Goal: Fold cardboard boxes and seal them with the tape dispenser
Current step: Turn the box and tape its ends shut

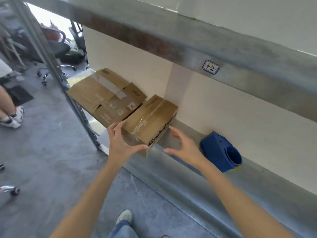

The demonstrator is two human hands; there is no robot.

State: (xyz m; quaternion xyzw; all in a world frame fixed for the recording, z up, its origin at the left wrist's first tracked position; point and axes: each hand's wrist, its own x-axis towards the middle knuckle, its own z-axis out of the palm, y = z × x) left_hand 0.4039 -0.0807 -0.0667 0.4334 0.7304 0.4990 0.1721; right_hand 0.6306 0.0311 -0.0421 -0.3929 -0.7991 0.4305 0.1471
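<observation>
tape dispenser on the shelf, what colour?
Blue; the tape dispenser shows clearly in the head view, on the shelf.

taped box (151, 121) seam-up | other boxes (103, 93) just behind | blue tape dispenser (221, 152) apart

The person's left forearm (89, 194) and right forearm (240, 194) are both bare along their whole visible length, up to the wrist. The left hand (120, 143) and right hand (183, 148) are bare too, with slim fingers (175, 133) whose tips are softened by motion blur. Low in the view, between the arms, one leg is dressed in faded light-blue denim jeans (122, 229). The hem bunches over a pale off-white sneaker (124, 216) with a rounded toe and a slightly darker, worn-looking upper.
</observation>
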